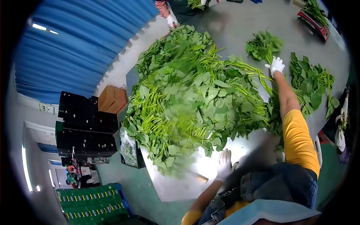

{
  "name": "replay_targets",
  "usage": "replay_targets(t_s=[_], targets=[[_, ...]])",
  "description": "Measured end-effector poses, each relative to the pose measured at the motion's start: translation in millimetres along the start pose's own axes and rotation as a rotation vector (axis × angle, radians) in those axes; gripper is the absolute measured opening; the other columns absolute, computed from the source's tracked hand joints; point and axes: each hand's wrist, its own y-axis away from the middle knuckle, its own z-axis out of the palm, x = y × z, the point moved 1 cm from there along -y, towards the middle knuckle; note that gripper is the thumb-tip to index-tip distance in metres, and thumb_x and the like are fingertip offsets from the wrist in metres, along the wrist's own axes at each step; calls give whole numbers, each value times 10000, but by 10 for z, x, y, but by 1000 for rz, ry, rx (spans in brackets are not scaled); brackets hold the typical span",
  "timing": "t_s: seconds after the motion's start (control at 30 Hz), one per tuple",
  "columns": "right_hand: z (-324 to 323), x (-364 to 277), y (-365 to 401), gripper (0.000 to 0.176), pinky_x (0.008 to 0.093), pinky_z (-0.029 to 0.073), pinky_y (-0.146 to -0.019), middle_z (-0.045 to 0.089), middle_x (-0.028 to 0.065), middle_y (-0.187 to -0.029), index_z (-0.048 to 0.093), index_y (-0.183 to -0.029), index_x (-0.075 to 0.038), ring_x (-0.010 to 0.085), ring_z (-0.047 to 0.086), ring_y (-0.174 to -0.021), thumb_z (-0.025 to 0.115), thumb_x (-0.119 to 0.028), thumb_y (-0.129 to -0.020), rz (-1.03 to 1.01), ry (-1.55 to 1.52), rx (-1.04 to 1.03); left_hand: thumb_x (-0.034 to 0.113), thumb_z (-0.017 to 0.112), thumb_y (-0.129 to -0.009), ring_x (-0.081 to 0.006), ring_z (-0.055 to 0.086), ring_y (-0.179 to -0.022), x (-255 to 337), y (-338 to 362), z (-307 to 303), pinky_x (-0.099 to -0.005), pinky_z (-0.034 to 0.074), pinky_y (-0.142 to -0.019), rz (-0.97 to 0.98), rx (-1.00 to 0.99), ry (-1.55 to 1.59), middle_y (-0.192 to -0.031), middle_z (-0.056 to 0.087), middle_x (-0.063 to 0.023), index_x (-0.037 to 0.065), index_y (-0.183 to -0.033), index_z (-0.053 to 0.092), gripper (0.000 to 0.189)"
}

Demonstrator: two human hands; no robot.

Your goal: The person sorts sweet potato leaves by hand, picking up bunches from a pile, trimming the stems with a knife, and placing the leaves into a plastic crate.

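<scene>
A large heap of leafy green stems [180,93] covers the middle of the metal table [168,187]. My left hand [225,165], in a white glove, lies on the table at the heap's near edge, its fingers extended. My right hand [276,66], also gloved in white, reaches to the far right and touches the stems of a small leafy bunch [264,45]; its fingers look spread over the stem ends. Another leafy pile [309,82] lies to the right of that hand. A small brown object [202,179] rests near my left hand.
A co-worker's gloved hand [172,21] is at the heap's far edge. A red scale [314,24] bearing greens stands at the back right. Black crates [86,127], a cardboard box [112,99] and green crates [92,200] are at the left, beyond the table.
</scene>
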Motion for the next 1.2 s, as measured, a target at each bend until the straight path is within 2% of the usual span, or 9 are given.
replay_targets(t_s=[0.07, 0.17, 0.3, 0.33, 0.43, 0.57, 0.83, 1.03, 1.2], targets=[[158, -66, 47, 759, 431, 385, -871, 426, 57, -1271, 312, -1394, -139, 232, 394, -1169, 509, -586, -813, 154, 172, -209, 431, 593, -806, -389, 292, -1282, -27, -41, -60, -478, 230, -1048, -6, -20, -14, -1372, 336, -227, -44, -1328, 331, 753], [123, 4, 51, 771, 470, 391, -871, 445, 81, -1260, 350, -1364, -101, 259, 432, -1132, 529, -587, -792, 44, 216, -142, 419, 602, -800, -386, 306, -1275, 70, 30, -78, -474, 240, -1044, -7, -37, -24, -1363, 349, -223, -44, -1321, 340, 745], [-239, 23, 34, 990, 487, 326, -976, 359, 127, -1353, 144, -1436, -86, 280, 341, -1262, 620, -589, -728, 89, -26, -457, 385, 627, -780, -392, 310, -1267, 69, -44, -166, -487, 224, -1051, 11, -11, -50, -1349, 361, -229, -37, -1318, 347, 740], [-272, 16, 134, 1007, 491, 321, -982, 339, 128, -1376, 118, -1437, -94, 286, 346, -1261, 651, -554, -718, 61, -47, -298, 388, 630, -775, -395, 310, -1265, 88, -37, -171, -487, 220, -1054, 23, 1, -55, -1345, 363, -230, -38, -1318, 347, 746], [-605, -11, 847, 866, 500, 305, -982, 389, 137, -1343, 234, -1415, -131, 305, 371, -1236, 703, -353, -721, -227, -251, 103, 443, 582, -806, -403, 288, -1277, 15, 23, -57, -481, 210, -1063, -21, -31, -27, -1377, 323, -237, -16, -1356, 317, 764], [-1164, 63, 2279, 755, 460, 270, -996, 410, 132, -1316, 326, -1378, -138, 298, 365, -1241, 687, -284, -731, -448, -323, 89, 407, 581, -823, -378, 262, -1305, 16, 3, -57, -476, 199, -1068, 36, -17, -116, -1387, 315, -230, -50, -1345, 303, 748], [-1342, 85, 4476, 673, 479, 229, -1015, 413, 168, -1310, 403, -1332, -99, 323, 342, -1255, 583, -458, -793, -441, -279, -227, 369, 582, -825, -378, 287, -1291, -89, 24, 34, -452, 220, -1065, 96, 148, 84, -1376, 341, -219, -34, -1336, 335, 696], [-1567, -62, 5016, 610, 440, 307, -967, 465, 162, -1263, 460, -1286, -91, 307, 411, -1197, 573, -448, -804, -557, -294, -383, 264, 600, -792, -366, 397, -1198, -173, 293, -324, -443, 293, -1011, 36, 90, 231, -1284, 449, -201, 2, -1211, 475, 510], [-1682, -654, 5172, 582, 419, 357, -936, 485, 170, -1232, 478, -1257, -76, 319, 467, -1132, 605, -400, -791, -669, -385, -464, 165, 625, -769, -363, 546, -999, -576, 957, -799, -422, 425, -879, 99, 335, 375, -1096, 583, -192, 21, -1012, 589, 285]])
